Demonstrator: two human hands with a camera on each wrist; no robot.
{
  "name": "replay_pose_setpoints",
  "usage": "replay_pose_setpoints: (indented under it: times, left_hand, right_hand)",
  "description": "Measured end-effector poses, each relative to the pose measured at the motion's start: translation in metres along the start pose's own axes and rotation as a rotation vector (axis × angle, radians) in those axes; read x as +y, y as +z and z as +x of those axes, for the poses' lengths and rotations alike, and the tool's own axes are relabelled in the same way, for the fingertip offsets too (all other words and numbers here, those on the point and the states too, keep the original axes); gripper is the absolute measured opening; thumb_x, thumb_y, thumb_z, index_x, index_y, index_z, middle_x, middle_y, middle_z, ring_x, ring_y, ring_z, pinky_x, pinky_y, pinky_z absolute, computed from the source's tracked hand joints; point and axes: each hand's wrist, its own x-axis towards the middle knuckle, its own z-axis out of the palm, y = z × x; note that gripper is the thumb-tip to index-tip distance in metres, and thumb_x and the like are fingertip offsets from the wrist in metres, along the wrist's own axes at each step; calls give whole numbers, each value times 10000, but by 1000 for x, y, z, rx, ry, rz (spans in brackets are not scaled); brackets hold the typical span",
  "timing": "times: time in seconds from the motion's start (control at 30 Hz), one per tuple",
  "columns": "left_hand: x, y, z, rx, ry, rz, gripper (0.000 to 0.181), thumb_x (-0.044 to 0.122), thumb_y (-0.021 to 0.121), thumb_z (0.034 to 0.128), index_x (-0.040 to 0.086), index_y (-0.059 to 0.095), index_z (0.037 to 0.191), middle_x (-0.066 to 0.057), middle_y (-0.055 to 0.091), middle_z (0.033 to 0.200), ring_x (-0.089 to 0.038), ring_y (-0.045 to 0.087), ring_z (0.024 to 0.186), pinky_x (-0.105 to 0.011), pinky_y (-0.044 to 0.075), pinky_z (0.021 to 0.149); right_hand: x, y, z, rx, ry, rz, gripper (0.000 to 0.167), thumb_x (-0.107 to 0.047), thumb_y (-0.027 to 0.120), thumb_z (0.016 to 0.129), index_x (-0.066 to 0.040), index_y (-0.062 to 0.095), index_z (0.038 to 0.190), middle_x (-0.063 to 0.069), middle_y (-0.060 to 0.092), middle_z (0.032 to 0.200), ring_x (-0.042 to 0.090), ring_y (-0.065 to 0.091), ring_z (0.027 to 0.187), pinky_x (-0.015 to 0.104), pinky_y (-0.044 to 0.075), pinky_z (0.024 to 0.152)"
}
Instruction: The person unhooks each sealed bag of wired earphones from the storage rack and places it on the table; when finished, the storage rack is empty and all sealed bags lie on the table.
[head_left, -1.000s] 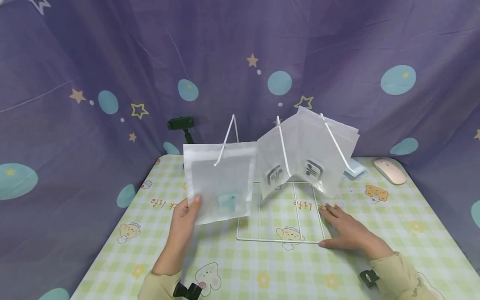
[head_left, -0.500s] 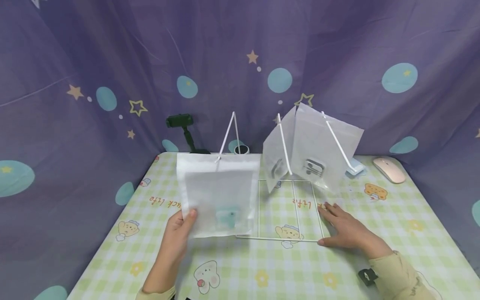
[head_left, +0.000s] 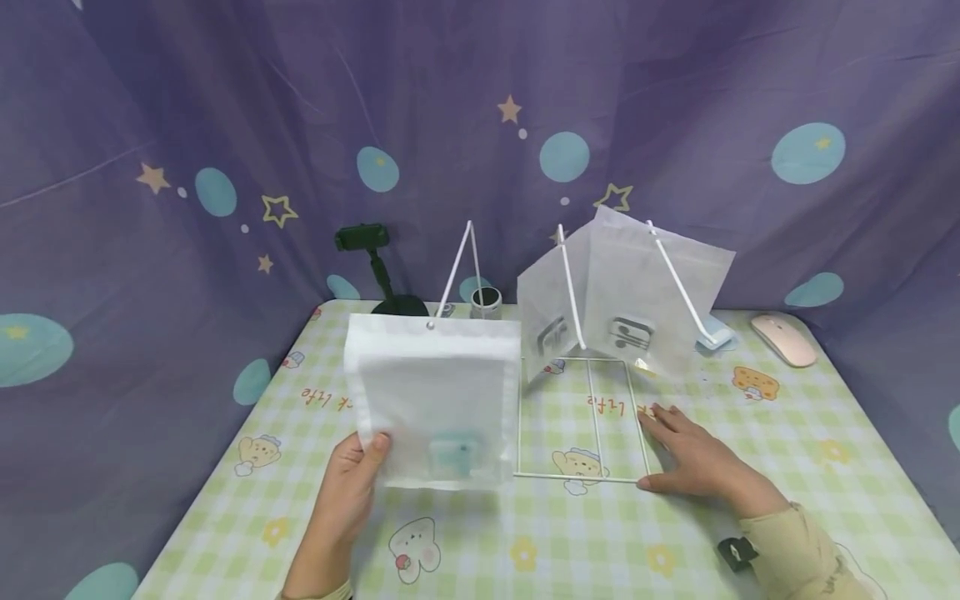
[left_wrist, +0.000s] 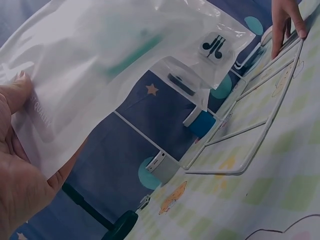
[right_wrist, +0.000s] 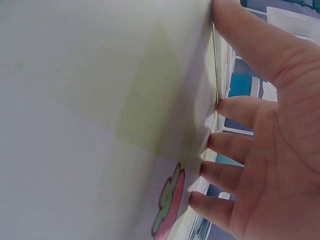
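My left hand pinches the lower left edge of a frosted zip bag, thumb in front, fingers behind. A teal item, blurred by the plastic, lies inside. The bag's punched hole is at the tip of the left arm of a white wire display rack; whether the tip passes through it I cannot tell. Two more frosted bags hang on the rack's other arms, with dark printed marks low on them. My right hand lies with spread, straight fingers, touching the right side of the rack's base.
Behind the rack stand a dark green phone stand and a white cylinder with a dark top. At the back right are a light blue packet and a pink mouse. A purple curtain closes off the back.
My left hand has brought the bag down and nearer, so its top now lies at the arm's tip rather than behind the arm. The hanging bags have swung slightly. My right hand stays put.
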Motion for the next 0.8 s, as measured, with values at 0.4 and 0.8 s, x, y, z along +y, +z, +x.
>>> replay_pose_setpoints:
  times: [0.4,0.8]
  left_hand:
    - [0,4,2,-66,24,-84,307,62,456,1027,184,734,975,41,719,961,-93,647,880,-246,518,760]
    - [9,-8,1,-110,100,-150,289,77,441,1032,148,720,1012,39,698,1015,-88,597,950,-242,456,832]
  right_hand:
    - [0,0,0,6,-13,-2,1033,-607,775,705,10,423,1454,314,328,1489,563,262,1346,674,321,1006]
    - [1,1,1,10,-16,-3,1040,-612,772,705,14,419,1456,316,323,1491,570,260,1343,682,315,1004]
